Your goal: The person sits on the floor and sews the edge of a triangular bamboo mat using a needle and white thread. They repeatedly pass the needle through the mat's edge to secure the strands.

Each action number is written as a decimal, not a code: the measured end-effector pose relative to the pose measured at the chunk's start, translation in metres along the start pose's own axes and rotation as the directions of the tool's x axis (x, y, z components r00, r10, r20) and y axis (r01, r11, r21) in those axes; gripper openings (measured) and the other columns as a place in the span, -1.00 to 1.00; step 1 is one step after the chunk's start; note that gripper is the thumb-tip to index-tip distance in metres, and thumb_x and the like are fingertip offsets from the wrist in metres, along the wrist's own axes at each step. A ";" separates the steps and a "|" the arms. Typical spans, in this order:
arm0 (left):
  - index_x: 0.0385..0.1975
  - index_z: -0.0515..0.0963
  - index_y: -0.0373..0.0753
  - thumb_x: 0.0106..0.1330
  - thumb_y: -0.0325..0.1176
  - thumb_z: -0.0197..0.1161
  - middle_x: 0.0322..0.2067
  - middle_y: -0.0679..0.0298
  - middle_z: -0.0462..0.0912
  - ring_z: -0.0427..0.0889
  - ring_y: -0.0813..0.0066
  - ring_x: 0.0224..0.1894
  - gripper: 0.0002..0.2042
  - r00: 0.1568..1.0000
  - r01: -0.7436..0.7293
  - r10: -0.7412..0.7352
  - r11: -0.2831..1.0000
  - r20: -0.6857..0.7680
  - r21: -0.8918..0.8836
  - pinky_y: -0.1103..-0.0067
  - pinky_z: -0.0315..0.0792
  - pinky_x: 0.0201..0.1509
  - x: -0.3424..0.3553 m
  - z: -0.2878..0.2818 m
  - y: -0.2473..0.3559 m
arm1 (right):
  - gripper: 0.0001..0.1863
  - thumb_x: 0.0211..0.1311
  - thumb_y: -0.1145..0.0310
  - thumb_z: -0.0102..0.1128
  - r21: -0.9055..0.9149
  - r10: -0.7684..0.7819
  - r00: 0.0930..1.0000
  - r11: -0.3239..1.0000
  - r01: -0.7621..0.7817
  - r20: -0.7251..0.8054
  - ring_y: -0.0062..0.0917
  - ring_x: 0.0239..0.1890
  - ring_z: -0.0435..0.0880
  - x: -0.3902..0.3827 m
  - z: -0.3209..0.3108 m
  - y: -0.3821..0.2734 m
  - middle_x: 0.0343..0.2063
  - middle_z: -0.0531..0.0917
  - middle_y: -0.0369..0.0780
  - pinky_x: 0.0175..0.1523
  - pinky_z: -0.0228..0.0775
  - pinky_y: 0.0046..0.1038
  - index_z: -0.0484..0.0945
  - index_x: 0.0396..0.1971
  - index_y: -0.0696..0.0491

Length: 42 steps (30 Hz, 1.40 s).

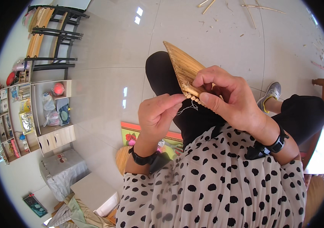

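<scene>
A bundle of straw-coloured stalks (181,62), lined up into a flat pointed piece, is held over my lap, its tip pointing up and left. My right hand (234,98) is closed on its lower right part, thumb and index finger along the edge near the cut round ends. My left hand (156,112) has its fingers pressed together at the lower left end of the stalks, touching it. A thin pale string (188,107) dangles below that end; whether my left fingertips grip it I cannot tell.
Loose straw (253,15) lies on the tiled floor (108,45). Folded chairs (53,34) and a shelf unit (53,110) stand at left, above covered boxes (63,171). A floral mat (129,135) lies by my left arm; wooden furniture (321,85) is at right.
</scene>
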<state>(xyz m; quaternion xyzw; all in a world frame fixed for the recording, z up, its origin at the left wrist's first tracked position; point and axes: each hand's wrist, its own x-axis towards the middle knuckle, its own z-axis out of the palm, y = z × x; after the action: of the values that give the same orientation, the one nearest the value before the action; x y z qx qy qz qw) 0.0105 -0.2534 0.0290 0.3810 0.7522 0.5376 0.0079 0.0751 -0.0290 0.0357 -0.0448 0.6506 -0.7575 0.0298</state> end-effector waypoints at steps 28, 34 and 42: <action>-0.24 0.62 -0.37 0.35 -0.64 0.24 -0.49 0.28 0.67 0.55 0.65 -0.52 -0.92 0.963 0.268 -0.268 0.963 -0.003 -0.020 0.70 0.40 -0.42 -0.003 -0.007 0.018 | -0.81 0.31 0.43 0.37 0.053 0.023 0.997 0.998 -0.019 -0.077 -0.77 -0.33 0.46 0.008 0.002 -0.001 -0.24 0.59 -0.37 -0.29 0.37 -0.66 0.64 -0.14 0.16; -0.24 0.63 -0.36 0.35 -0.63 0.25 -0.47 0.26 0.69 0.57 0.64 -0.52 -0.92 0.976 0.218 -0.218 0.976 0.007 -0.003 0.70 0.41 -0.43 0.002 -0.002 0.017 | -0.81 0.31 0.44 0.36 0.042 0.024 0.996 0.999 -0.020 -0.090 -0.77 -0.32 0.45 0.006 0.003 0.001 -0.22 0.58 -0.37 -0.28 0.37 -0.66 0.64 -0.13 0.15; -0.22 0.61 -0.35 0.37 -0.63 0.22 -0.49 0.28 0.67 0.59 0.63 -0.51 -0.91 0.976 0.218 -0.218 0.974 0.002 -0.053 0.68 0.45 -0.42 0.005 0.003 0.022 | -0.80 0.31 0.44 0.37 0.008 -0.004 0.993 1.000 0.005 -0.122 -0.77 -0.33 0.44 0.003 0.007 0.002 -0.22 0.56 -0.38 -0.30 0.35 -0.66 0.64 -0.12 0.14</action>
<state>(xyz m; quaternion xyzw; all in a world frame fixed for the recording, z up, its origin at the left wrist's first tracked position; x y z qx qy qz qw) 0.0205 -0.2452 0.0472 0.2948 0.7749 0.5540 0.0756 0.0733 -0.0368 0.0345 0.0004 0.6478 -0.7617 -0.0114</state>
